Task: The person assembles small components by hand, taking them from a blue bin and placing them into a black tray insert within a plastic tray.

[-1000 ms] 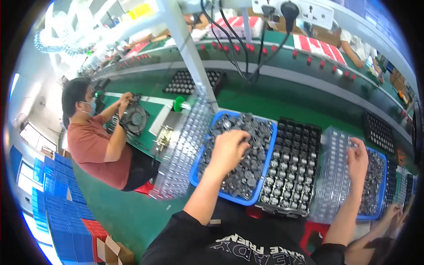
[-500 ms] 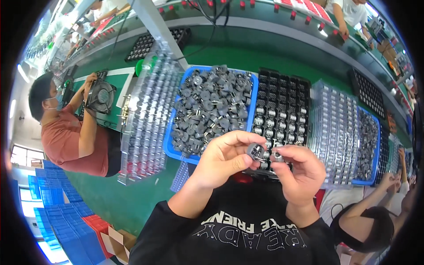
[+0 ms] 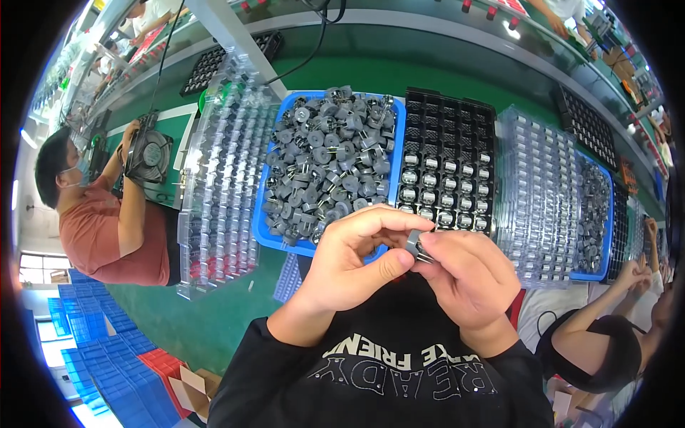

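While both hands are held together in front of the dark shirt, a small grey round part (image 3: 413, 244) is pinched between them, just short of the black tray's near edge. On its left side it is gripped by the thumb and curled fingers of the left hand (image 3: 349, 250); on its right it is met by the bunched thumb and fingertips of the right hand (image 3: 471, 278), which are closed on it (much of its right side is hidden by them). Beyond the left hand, a blue bin (image 3: 398, 153) is heaped with similar grey parts (image 3: 328, 160). Beyond the fingertips, the black tray (image 3: 449, 114) is partly filled with shiny metal pieces (image 3: 428, 178), its far rows left unfilled. The bin and tray are flanked by stacked clear trays (image 3: 225, 185) on the left and more clear trays (image 3: 539, 196) on the right.
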### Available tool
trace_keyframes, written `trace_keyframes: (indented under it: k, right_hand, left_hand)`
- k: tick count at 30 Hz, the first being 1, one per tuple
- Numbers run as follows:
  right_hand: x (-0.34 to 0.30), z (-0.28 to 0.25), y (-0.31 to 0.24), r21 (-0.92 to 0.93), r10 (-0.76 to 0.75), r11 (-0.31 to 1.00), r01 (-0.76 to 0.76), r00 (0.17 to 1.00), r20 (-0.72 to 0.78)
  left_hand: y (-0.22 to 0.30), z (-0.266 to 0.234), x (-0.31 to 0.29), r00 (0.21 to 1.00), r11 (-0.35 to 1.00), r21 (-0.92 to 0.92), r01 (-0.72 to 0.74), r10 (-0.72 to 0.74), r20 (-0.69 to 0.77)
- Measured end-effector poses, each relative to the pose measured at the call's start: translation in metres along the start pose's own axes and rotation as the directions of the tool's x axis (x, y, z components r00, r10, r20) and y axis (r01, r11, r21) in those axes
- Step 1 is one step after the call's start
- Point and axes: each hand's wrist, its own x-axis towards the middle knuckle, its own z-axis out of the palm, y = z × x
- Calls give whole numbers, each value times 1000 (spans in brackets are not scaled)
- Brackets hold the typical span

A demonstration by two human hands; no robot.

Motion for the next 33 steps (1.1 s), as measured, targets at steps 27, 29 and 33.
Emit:
trace_keyframes:
  k: [27,29,33]
  right_hand:
    - [25,5,187,-683,446,710,-175,861,243]
    - [24,9,193,-668,415,731,-140,868,273]
    - [18,-4,192,-691,491,697,-189,829,268]
  left_hand:
    - [-1,-86,107,924,-50,996,80,379,-56]
    - [-8,-98,118,962,-164,980,112,265,-66]
    - [-9,-99,124,985,-127,985,117,138,-99]
